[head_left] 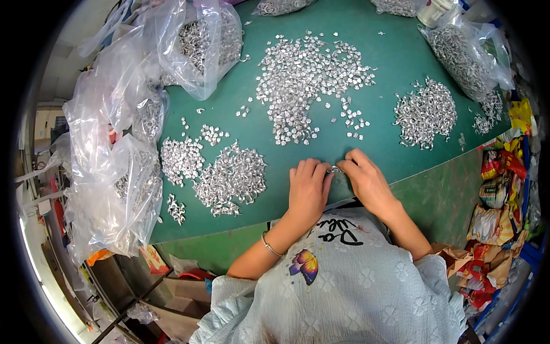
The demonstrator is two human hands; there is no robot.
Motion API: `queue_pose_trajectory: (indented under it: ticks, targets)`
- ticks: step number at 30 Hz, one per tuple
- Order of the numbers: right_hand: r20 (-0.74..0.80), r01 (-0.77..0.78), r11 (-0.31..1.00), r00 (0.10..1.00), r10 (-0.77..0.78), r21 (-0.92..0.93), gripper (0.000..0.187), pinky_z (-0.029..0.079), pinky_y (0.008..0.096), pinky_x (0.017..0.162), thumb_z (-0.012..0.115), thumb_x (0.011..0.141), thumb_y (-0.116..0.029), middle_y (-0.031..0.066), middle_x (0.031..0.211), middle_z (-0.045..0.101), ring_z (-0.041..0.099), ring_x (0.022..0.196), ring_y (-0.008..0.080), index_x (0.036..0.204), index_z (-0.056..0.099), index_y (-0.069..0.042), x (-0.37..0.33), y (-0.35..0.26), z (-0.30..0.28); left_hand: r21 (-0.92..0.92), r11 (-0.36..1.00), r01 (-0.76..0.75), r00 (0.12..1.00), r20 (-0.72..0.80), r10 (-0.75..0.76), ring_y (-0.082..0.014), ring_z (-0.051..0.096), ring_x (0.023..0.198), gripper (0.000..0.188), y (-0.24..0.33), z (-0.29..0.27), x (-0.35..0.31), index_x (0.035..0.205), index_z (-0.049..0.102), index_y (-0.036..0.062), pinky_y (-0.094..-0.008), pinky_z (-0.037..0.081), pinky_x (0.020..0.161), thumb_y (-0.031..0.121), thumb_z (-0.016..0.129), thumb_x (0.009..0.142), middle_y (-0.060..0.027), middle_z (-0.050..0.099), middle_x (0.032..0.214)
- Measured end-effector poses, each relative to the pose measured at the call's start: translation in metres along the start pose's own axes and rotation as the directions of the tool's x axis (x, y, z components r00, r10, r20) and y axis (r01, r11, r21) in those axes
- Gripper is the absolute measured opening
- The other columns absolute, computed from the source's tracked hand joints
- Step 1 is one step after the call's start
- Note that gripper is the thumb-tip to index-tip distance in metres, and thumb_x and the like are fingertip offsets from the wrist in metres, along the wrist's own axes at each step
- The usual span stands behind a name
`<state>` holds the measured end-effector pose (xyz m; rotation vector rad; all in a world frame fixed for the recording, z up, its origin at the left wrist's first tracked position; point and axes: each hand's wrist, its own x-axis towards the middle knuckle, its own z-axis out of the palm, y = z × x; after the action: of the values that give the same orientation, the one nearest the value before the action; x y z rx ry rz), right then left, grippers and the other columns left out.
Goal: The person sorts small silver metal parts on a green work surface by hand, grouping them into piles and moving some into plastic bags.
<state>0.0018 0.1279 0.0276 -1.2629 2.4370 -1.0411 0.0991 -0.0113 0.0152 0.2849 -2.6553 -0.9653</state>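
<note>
Close to the table's near edge, my left hand [310, 186] and my right hand [365, 179] meet over a small silvery metal piece [333, 169]. Fingertips of both hands pinch it from either side; its exact shape is too small to make out. Ahead of my hands spreads a large heap of small silver flower-shaped metal pieces [298, 80]. Left of my left hand lies a pile of curved silver metal pieces [230, 179], with a smaller pile of flower-shaped pieces [182, 159] touching it. Another pile of curved pieces [425, 113] is to the right.
Clear plastic bags [114, 189] crowd the green table's [355, 34] left side, and one filled bag [200, 46] stands behind the left piles. A bag of metal pieces [461, 57] leans at the far right beside a white tub [434, 11]. Colourful packets [495, 178] lie beyond the right edge.
</note>
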Motion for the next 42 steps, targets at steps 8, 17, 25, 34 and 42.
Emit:
queue_pose_trajectory:
  ticks: [8,17,25,34,42]
  targets:
    - [-0.118,-0.055,0.995,0.991,0.065,0.086,0.022,0.048,0.0407,0.072,0.056,0.077,0.01,0.0154,0.098,0.052,0.059,0.088,0.0343,0.097,0.06,0.001,-0.001,0.005,0.001,-0.054,0.998,0.021,0.999,-0.025,-0.022,-0.0272,0.054,0.088,0.019,-0.006,-0.006,-0.006,0.092,0.061,0.0041,-0.0368,0.039,0.075,-0.001,0.069,0.076,-0.0084,0.056,0.094]
    - [-0.008,0.051,0.996,0.999,-0.05,0.077,0.032,0.048,0.0393,0.079,0.055,0.078,0.01,0.0142,0.104,0.053,0.057,0.095,0.0319,0.109,0.061,0.002,0.009,0.002,0.009,-0.206,0.977,0.051,0.995,-0.079,-0.069,-0.0258,0.056,0.08,0.021,-0.013,-0.007,-0.008,0.098,0.059,0.004,-0.0356,0.04,0.072,-0.005,0.063,0.079,-0.0086,0.059,0.089]
    - [-0.012,0.053,0.996,0.999,-0.052,0.077,0.032,0.049,0.0392,0.074,0.066,0.078,0.0,0.0127,0.101,0.053,0.058,0.091,0.0307,0.11,0.061,-0.001,0.014,-0.017,0.006,-0.765,0.471,0.439,0.873,0.239,-0.426,-0.0154,0.058,0.074,0.028,-0.012,-0.019,-0.004,0.109,0.059,-0.0002,-0.0248,0.045,0.067,-0.009,0.059,0.083,-0.0072,0.061,0.087]
    - [-0.138,0.151,0.989,0.979,-0.15,-0.003,0.022,0.049,0.0386,0.07,0.071,0.074,0.0,0.0116,0.098,0.054,0.057,0.088,0.0308,0.094,0.061,-0.001,0.004,0.016,0.005,0.179,0.974,0.14,0.979,-0.171,-0.109,-0.0263,0.056,0.092,0.026,-0.031,-0.044,-0.023,0.101,0.064,0.0007,-0.0375,0.039,0.081,-0.007,0.062,0.076,-0.0089,0.059,0.097]
    - [-0.445,-0.182,0.861,0.894,-0.056,-0.475,0.022,0.042,0.0387,0.075,0.072,0.074,-0.006,0.0083,0.099,0.058,0.052,0.089,0.0281,0.095,0.065,-0.005,-0.007,0.065,-0.043,0.279,0.937,0.209,0.961,-0.234,-0.145,-0.0274,0.051,0.096,0.025,-0.033,-0.047,-0.03,0.102,0.063,0.0023,-0.0395,0.034,0.081,-0.002,0.063,0.078,-0.0096,0.054,0.106]
